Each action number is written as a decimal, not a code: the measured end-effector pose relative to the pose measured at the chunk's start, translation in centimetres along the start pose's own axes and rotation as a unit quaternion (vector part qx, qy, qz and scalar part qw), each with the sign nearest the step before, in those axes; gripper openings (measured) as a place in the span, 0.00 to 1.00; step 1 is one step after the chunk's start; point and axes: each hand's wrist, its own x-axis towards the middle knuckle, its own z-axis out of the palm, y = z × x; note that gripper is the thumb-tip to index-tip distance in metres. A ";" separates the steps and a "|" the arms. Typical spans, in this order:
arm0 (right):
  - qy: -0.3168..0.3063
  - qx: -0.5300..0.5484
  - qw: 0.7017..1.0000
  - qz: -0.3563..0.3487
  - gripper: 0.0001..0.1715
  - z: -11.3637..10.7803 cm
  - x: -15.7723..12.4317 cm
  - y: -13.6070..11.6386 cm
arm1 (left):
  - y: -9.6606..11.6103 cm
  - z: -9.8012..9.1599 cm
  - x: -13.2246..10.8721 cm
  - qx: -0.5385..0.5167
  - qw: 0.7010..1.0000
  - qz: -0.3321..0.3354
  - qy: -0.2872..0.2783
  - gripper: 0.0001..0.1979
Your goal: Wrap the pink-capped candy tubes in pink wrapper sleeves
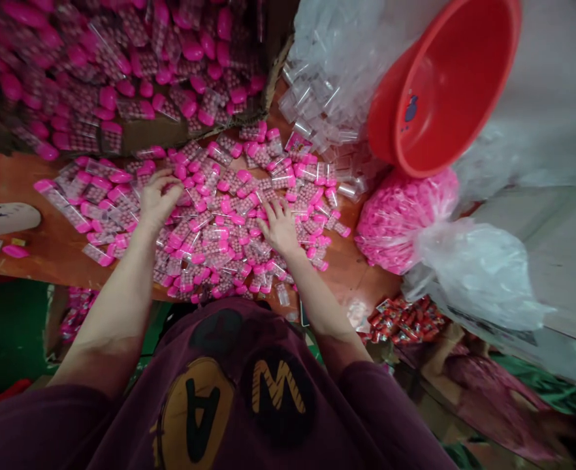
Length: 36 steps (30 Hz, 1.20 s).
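Note:
A wide heap of small clear plastic bottles with pink caps [219,235], filled with pink beads or candies, covers the middle of the orange-brown table [349,277]. My left hand [158,201] rests over the heap's left part, fingers bent and thumb apart, with no bottle plainly in its grasp. On the right part lies my right hand [281,227], its fingers spread across the bottles. Behind the heap, a large cardboard box [144,134] holds many more of these bottles.
Clear empty bottles [312,104] spill from a plastic bag at the back. A red basin [390,111] stands beside a tied bag of pink pieces [390,225]. Red-wrapped items [408,320] lie at lower right, near another person [484,385].

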 end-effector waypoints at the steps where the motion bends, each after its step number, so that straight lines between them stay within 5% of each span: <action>1: 0.002 0.005 1.000 0.004 0.37 -0.2 0.1 -0.2 | 0.1 0.0 0.0 -0.002 1.000 -0.001 -0.001 0.02; 6: 0.096 -0.015 0.990 0.103 0.36 -1.1 3.6 0.3 | 0.6 0.2 -0.1 0.009 1.000 -0.006 0.014 0.01; 9: 0.082 -0.021 0.990 0.110 0.38 -0.8 5.4 0.6 | 0.8 0.3 -0.2 0.023 0.999 -0.007 0.020 0.02; 18: 0.041 -0.012 0.999 0.031 0.33 0.9 0.9 1.4 | -0.1 0.3 -0.2 0.031 0.999 0.007 0.014 0.02; 25: 0.133 -0.019 0.980 0.145 0.30 -0.5 3.2 0.3 | 1.5 2.7 -2.8 0.053 0.997 0.024 -0.045 0.06; 31: 0.101 -0.005 0.990 -0.097 0.32 -2.5 10.0 -8.5 | 3.9 5.5 -5.4 0.140 0.975 0.051 -0.165 0.09; 34: 0.035 -0.026 0.981 -0.190 0.33 -1.8 12.7 -11.4 | 3.8 5.0 -6.7 0.128 0.968 0.069 -0.207 0.13; 36: 0.002 -0.044 0.975 -0.219 0.32 -1.0 13.7 -11.7 | 2.8 3.8 -7.3 0.076 0.976 0.085 -0.185 0.12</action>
